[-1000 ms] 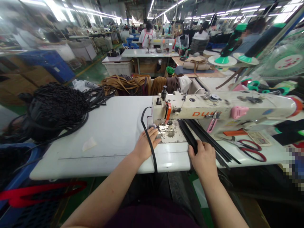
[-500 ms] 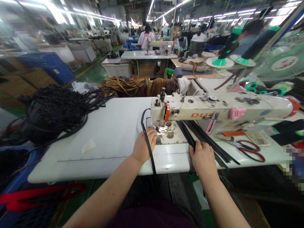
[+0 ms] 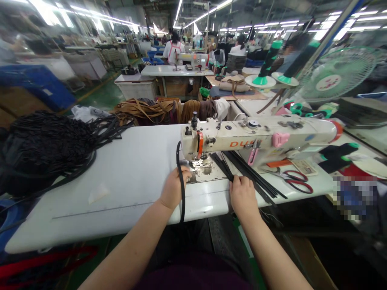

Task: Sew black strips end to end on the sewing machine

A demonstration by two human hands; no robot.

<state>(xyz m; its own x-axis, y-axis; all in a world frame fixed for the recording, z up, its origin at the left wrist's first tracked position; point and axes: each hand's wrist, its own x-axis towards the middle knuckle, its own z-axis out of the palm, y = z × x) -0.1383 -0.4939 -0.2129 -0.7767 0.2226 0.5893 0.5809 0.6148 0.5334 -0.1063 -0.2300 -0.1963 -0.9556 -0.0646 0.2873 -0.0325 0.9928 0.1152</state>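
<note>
My left hand (image 3: 173, 188) rests at the left of the needle plate (image 3: 208, 173), its fingers closed beside the presser foot (image 3: 198, 163). A narrow black strap (image 3: 182, 197) loops down across this hand and hangs over the table's front edge; the hand is closed on it, though the exact grip is hidden. Right of the plate, my right hand (image 3: 243, 194) is closed round a few black straps (image 3: 223, 166), whose far ends point toward the presser foot. More black straps (image 3: 256, 173) lie under the arm of the sewing machine (image 3: 217, 139), beside the right hand.
Red-handled scissors (image 3: 298, 181) lie on the right. Pink-handled snips (image 3: 253, 155) hang on the machine. A large heap of black straps (image 3: 51, 149) covers the table's left end. Thread cones (image 3: 267, 64) and a fan (image 3: 332, 78) stand behind. A person (image 3: 173, 48) sits farther back.
The head view has turned slightly right, so everything sits farther left. The ends of the straps in my right hand have spread and lie a little nearer the presser foot. Both hands stay closed.
</note>
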